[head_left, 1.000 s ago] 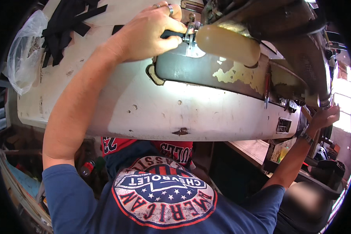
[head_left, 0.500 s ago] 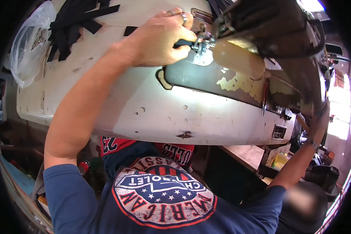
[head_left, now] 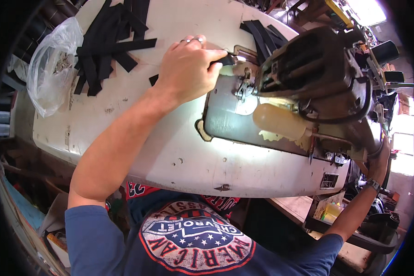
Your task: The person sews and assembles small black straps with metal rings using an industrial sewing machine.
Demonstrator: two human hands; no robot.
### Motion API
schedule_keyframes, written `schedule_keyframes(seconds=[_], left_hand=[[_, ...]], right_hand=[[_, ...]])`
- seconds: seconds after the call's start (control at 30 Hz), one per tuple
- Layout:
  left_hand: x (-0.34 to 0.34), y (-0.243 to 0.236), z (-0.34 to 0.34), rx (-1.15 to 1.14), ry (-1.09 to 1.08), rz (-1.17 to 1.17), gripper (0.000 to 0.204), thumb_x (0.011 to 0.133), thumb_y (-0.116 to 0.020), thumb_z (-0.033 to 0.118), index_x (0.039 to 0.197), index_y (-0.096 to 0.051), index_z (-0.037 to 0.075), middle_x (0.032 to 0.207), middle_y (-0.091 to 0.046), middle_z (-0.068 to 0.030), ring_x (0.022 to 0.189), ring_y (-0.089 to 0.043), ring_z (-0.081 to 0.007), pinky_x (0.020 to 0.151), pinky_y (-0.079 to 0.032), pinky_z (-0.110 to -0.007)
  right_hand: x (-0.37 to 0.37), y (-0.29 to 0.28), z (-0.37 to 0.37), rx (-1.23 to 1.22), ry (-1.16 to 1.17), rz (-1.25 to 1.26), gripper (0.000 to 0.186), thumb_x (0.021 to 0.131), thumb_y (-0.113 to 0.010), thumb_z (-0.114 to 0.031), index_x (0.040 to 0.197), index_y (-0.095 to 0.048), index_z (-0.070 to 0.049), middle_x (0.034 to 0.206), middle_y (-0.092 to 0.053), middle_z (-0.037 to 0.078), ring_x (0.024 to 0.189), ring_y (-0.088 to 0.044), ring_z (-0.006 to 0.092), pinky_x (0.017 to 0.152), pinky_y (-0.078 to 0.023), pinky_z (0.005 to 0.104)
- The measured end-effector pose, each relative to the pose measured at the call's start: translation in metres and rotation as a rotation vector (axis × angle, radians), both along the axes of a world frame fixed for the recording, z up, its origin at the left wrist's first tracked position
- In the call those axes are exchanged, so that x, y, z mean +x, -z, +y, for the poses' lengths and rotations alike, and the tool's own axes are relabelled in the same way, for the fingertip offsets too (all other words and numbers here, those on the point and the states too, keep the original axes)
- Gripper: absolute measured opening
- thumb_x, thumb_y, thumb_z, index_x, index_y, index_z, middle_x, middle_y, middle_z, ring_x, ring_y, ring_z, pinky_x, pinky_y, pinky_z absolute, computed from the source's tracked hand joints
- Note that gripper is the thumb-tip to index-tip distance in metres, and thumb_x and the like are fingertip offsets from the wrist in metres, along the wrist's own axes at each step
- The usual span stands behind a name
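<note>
A dark, worn sewing machine (head_left: 317,69) stands on the right half of a pale table (head_left: 138,156). My left hand (head_left: 188,71) is closed, thumb and forefinger pinching a short black fabric strip (head_left: 226,60). That strip is beyond and to the left of the presser foot (head_left: 244,89), apart from it, near a slot in the machine bed. Light falls on the metal bed plate (head_left: 225,117) around the needle. My right hand (head_left: 378,161) reaches up to the machine's right end, by the handwheel; its fingers are mostly hidden.
Several black strips (head_left: 101,55) lie piled at the far left, and more black strips (head_left: 262,39) lie behind the needle area. A clear plastic bag (head_left: 50,69) sits at the table's left edge. A yellowish rounded part (head_left: 278,120) is on the machine's near side.
My left hand has drawn the black strip away from the presser foot, toward the far left of it. The view has shifted, showing more of the table's far side. My right hand stays at the machine's end.
</note>
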State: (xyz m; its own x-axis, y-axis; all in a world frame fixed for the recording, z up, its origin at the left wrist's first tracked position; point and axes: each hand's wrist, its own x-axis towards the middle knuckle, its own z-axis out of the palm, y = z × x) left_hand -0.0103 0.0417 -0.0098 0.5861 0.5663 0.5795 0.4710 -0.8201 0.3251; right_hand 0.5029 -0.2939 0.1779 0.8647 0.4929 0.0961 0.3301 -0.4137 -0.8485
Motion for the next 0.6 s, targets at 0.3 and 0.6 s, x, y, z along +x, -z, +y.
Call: schedule_keyframes(seconds=[0.3,0.6], left_hand=[[0.003,-0.013,0.004,-0.289,0.061,-0.140,0.029,0.079,-0.072,0.009,0.107,-0.077,0.013,0.084,-0.066,-0.0043,0.083,-0.056,-0.0232,0.082,-0.047,-0.034],[0.003,-0.018,0.007,-0.477,0.073,-0.141,0.026,0.078,-0.076,0.003,0.103,-0.077,0.010,0.084,-0.067,-0.0006,0.085,-0.051,-0.0180,0.085,-0.045,-0.031]], right_hand=[[0.086,-0.018,-0.026,-0.247,-0.234,-0.315,0.044,0.102,-0.054,-0.034,0.133,-0.062,-0.004,0.126,-0.065,0.009,0.116,-0.060,0.0199,0.105,-0.044,0.0330],[-0.206,0.096,-0.012,0.230,-0.297,-1.084,0.016,0.098,-0.056,-0.008,0.100,-0.067,0.004,0.095,-0.068,0.015,0.086,-0.065,0.0250,0.078,-0.053,0.0383]])
